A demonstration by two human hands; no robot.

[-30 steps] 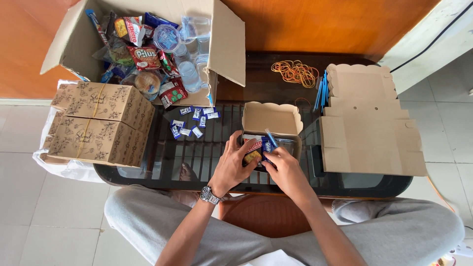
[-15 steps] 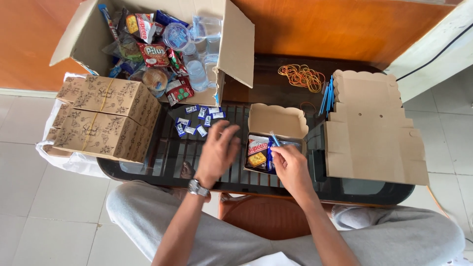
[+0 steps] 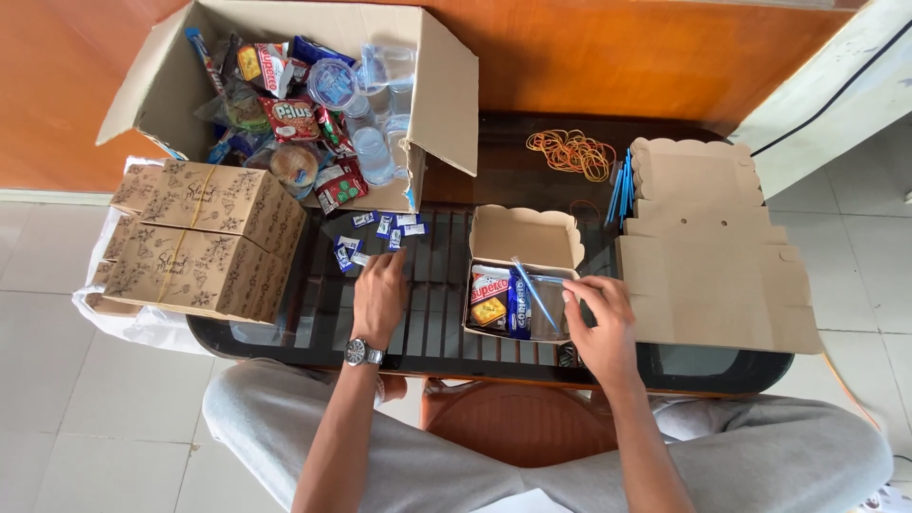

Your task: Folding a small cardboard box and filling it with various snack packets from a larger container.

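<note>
A small open snack box of brown card sits at the centre of the frame on a dark glass table, its scalloped lid standing back. Inside lie a red-and-white wafer pack, a yellow cracker pack, a dark blue biscuit pack and a blue straw laid slantwise across a clear cup. The person's right hand, just right of centre, touches the box's right edge, thumb and forefinger pinched at the rim (what they pinch, if anything, cannot be told). The left hand, left of centre with a wristwatch on the wrist, rests palm down with loose fingers at a scatter of small blue-and-white sachets; whether it grips one is hidden. At the upper left, a large carton stands open, filled with snack packs and sealed water cups. Below it, at the left edge, closed patterned boxes are stacked, each bound with a rubber band. Flat unfolded boxes lie at the right, more blue straws beside them, and a heap of orange rubber bands at upper centre.
</note>
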